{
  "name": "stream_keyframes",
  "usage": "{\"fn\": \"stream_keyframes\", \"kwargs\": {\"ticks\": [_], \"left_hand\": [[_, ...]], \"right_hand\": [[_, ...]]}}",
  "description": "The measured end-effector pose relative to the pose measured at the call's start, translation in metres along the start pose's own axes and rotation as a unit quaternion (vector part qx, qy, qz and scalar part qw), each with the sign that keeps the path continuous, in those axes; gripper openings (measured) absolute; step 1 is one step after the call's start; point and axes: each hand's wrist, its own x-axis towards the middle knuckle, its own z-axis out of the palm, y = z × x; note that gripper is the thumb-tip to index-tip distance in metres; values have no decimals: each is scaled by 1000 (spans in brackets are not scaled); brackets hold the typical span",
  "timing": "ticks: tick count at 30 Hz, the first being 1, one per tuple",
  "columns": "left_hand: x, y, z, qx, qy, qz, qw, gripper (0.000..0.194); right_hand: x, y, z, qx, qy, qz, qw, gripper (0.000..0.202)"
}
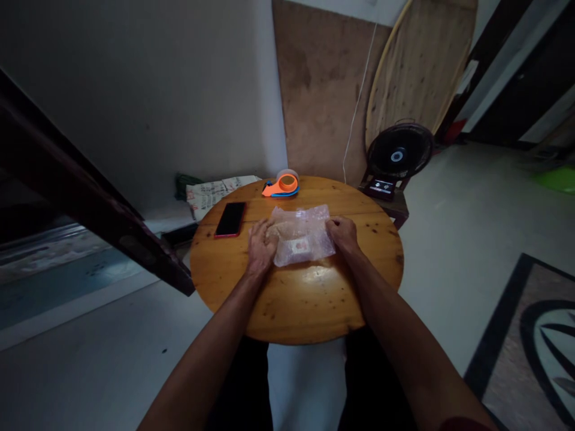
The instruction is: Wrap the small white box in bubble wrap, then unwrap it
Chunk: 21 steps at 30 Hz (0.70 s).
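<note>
A sheet of clear bubble wrap (pixel 311 226) lies flat on the round wooden table (pixel 300 308). Near its front edge is a small whitish rectangular item (pixel 300 246) with a reddish mark; whether it sits on or under the plastic I cannot tell. My left hand (pixel 262 245) has its fingers curled on the left edge of the wrap. At the opposite edge, my right hand (pixel 342 233) is closed, pinching the plastic between thumb and fingers.
An orange and blue tape dispenser (pixel 283 185) stands at the table's back. A phone (pixel 230 219) with a red edge lies to the left. Beyond the table on the right is a black round fan (pixel 398 152); a dark wooden beam (pixel 148 251) slants in from the left.
</note>
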Motion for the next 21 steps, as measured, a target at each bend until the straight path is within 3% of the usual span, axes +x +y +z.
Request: {"fn": "stream_keyframes", "kwargs": {"ticks": [2,8,12,16,19,21], "left_hand": [[-3,9,-3,-19,-18,36,999,36],[-8,21,-9,25,-194,70,978,51],[-5,25,-17,79,-208,55,974,43],[-10,45,-28,153,-197,57,967,30],[-33,68,-36,194,-207,144,948,23],[-59,82,-43,223,-276,232,906,19]], "right_hand": [[1,1,-1,-36,11,1,999,25],[1,5,-2,-138,12,-17,990,23],[1,8,2,-164,11,-13,986,24],[2,10,4,-159,10,3,987,26],[2,10,3,-147,8,11,989,27],[2,12,2,-132,11,14,991,27]]}}
